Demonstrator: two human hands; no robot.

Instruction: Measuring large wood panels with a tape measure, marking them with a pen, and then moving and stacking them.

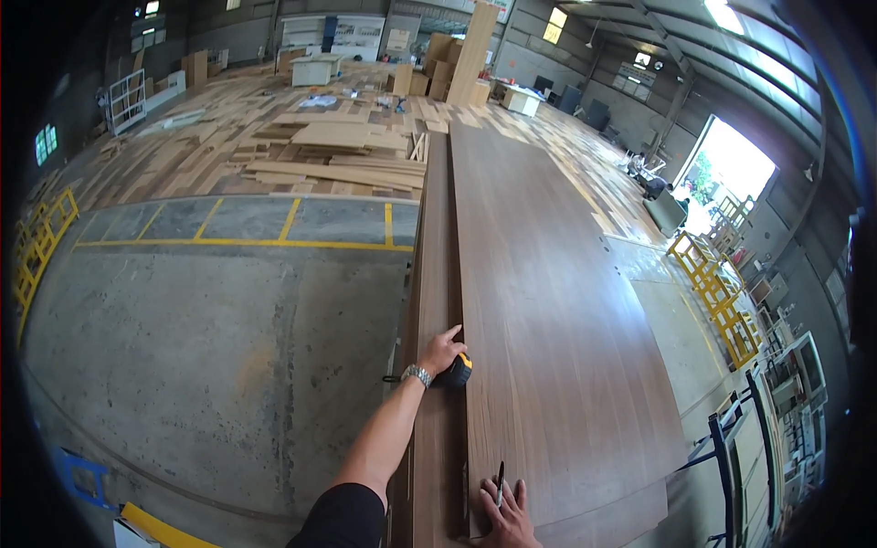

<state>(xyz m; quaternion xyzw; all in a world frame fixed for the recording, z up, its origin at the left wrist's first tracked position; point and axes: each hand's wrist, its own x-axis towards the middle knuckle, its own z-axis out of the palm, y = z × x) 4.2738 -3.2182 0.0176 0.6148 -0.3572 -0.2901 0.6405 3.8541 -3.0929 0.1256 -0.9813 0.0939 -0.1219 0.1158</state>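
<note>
A long brown wood-grain panel [548, 301] stretches away from me, on top of another panel layer [437, 274] that shows along its left side. My left hand [442, 352], with a watch at the wrist, is closed around a black and yellow tape measure [456, 370] beside the top panel's left edge. Its index finger points forward along that edge. At the near end, my right hand [509, 517] rests on the top panel with a dark pen [500, 482] held upright between its fingers. No drawn-out tape can be made out.
Concrete floor [201, 338] with yellow lines lies left of the panels. Farther off are stacked boards [352, 137] and cartons [440, 68]. Yellow racks [717, 301] and dark blue metal frames [726, 466] stand to the right, near a bright doorway [726, 169].
</note>
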